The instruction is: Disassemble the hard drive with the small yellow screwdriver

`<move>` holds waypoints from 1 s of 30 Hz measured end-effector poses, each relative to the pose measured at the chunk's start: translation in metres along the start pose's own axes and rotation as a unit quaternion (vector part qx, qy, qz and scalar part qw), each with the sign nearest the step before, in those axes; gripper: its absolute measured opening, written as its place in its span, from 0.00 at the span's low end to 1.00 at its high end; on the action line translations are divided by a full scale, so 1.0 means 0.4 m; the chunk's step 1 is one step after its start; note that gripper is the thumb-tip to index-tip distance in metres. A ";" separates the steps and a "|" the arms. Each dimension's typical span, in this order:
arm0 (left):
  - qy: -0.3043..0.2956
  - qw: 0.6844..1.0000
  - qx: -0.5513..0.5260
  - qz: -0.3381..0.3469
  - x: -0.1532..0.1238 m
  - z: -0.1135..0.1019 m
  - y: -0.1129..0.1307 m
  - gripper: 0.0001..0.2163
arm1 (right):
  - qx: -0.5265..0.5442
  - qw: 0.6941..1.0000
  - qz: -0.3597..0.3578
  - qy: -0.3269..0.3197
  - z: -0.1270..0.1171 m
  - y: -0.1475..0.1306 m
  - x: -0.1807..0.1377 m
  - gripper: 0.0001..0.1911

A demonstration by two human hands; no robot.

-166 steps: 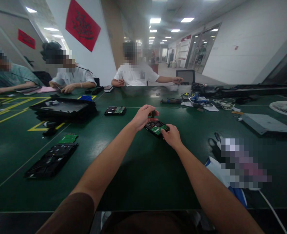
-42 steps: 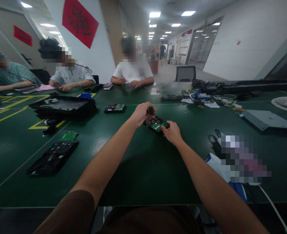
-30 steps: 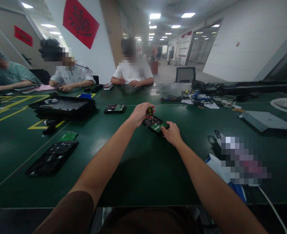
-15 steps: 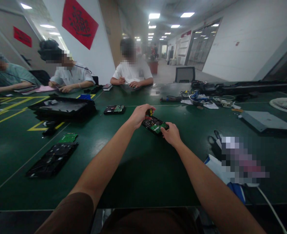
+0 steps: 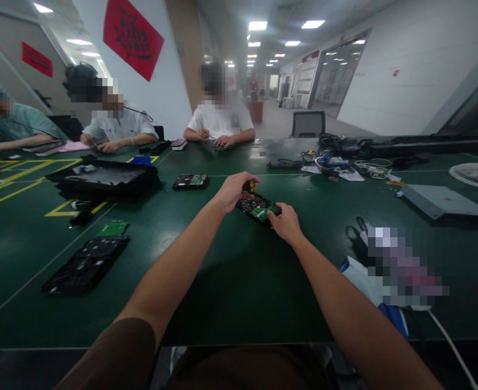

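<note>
A black hard drive with a green circuit board on its face is tilted above the table in front of me. My right hand pinches its right end, the thumb lying over the board. At the drive's far left end, my left hand is closed around a screwdriver with a yellow-and-black handle. The screwdriver stands roughly upright over the drive; its tip is hidden by fingers and too small to make out.
Another hard drive lies beyond my left hand. At left are a black drive casing, a loose green circuit board and black trays. A grey metal box and cables lie right. Co-workers sit opposite.
My left hand has shifted slightly around the screwdriver, whose handle now stands a little more upright. The hard drive and my right hand have stayed in place.
</note>
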State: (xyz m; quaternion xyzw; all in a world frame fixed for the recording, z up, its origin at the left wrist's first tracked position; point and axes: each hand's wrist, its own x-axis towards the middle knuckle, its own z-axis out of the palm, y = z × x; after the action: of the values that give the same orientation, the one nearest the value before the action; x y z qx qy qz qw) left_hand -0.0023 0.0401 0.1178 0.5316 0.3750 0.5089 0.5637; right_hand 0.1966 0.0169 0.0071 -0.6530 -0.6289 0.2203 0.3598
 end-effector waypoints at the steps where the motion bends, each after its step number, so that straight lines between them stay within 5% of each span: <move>1: 0.002 1.000 0.000 0.000 0.000 0.001 0.000 0.10 | -0.002 1.000 -0.001 0.000 0.000 0.001 0.000 0.29; 30: 0.007 1.000 -0.012 0.007 -0.001 0.003 -0.004 0.09 | 0.014 1.000 -0.009 0.000 0.000 0.005 0.000 0.28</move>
State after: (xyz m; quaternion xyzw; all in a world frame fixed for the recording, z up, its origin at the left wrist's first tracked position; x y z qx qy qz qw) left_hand -0.0011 0.0397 0.1164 0.5234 0.3692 0.5212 0.5640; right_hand 0.1980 0.0169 0.0058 -0.6426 -0.6316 0.2256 0.3706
